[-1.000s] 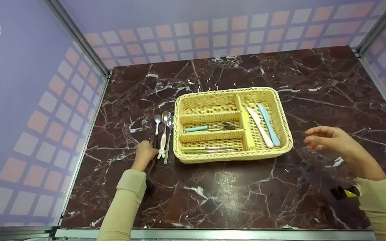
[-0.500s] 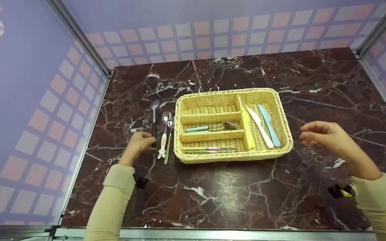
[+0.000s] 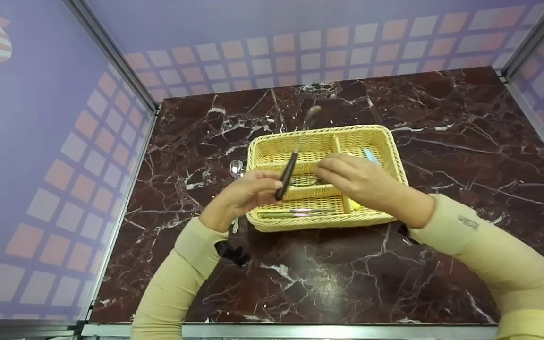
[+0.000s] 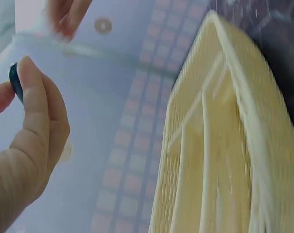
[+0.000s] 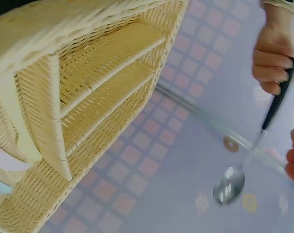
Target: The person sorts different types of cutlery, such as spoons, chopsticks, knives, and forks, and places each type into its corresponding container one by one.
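Observation:
My left hand [image 3: 248, 191] pinches a black-handled spoon [image 3: 288, 174] by the end of its handle, above the left part of the wicker basket [image 3: 392, 141]. The spoon's bowl points away, past the far rim; in the right wrist view its metal bowl [image 5: 229, 186] shows whole. My right hand [image 3: 359, 182] hovers over the basket's middle, fingers loosely bent and holding nothing, a little right of the spoon. Behind it, most of the knives are hidden in the head view; the right wrist view shows a yellow knife [image 5: 15, 116] and a white knife [image 5: 6, 158].
Other spoons [image 3: 236, 167] lie left of the basket, partly covered by my left hand. Slim cutlery with green and pink handles [image 3: 295, 212] lies in the front compartment. The tip of a blue knife [image 3: 371, 156] shows in the right compartment. Patterned walls enclose the marbled table [image 3: 319, 283].
My left hand has lifted the black-handled spoon from the table left of the basket and carried it right, over the basket. My right hand has come left from beside the basket to above it.

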### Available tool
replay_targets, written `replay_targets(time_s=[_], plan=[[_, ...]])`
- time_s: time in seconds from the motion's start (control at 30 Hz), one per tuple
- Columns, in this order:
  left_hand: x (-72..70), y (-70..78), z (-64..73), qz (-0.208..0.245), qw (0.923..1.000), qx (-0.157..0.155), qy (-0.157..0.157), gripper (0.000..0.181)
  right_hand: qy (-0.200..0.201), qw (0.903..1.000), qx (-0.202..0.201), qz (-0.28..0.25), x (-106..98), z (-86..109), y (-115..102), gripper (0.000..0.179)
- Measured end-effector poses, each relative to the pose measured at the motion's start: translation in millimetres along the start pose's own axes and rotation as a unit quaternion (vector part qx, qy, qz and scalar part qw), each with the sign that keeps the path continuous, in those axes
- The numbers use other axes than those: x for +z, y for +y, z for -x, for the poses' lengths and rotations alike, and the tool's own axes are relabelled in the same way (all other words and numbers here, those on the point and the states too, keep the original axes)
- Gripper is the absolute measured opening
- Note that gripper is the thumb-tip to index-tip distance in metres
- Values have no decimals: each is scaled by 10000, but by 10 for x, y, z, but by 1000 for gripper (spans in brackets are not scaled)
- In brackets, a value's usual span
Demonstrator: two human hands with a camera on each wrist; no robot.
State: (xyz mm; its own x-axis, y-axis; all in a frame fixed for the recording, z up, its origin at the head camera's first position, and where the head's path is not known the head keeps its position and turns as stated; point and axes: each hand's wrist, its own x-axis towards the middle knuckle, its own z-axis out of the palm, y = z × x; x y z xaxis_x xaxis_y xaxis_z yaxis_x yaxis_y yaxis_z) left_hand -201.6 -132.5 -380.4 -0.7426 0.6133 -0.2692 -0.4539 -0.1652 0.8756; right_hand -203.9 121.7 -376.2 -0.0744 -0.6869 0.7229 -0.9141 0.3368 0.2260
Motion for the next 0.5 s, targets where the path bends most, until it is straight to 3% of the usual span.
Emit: replay_targets(time_s=[0.13, 0.3, 0.43, 0.5], plan=[[129, -56, -77, -66, 9991, -211, -361, 22, -24, 9965, -701, 461, 167, -91, 27, 17], [165, -103, -131, -375, 9977, -332, -453, 33, 25, 9918, -1124, 615, 287, -67, 70, 15], [89, -78, -148, -543, 9982, -181, -162, 36, -163, 9928, -1084, 476, 342, -83, 162, 14], [6, -58, -156, -582, 9978, 90, 306, 37, -532, 9958, -724, 199, 383, -109, 250, 16]])
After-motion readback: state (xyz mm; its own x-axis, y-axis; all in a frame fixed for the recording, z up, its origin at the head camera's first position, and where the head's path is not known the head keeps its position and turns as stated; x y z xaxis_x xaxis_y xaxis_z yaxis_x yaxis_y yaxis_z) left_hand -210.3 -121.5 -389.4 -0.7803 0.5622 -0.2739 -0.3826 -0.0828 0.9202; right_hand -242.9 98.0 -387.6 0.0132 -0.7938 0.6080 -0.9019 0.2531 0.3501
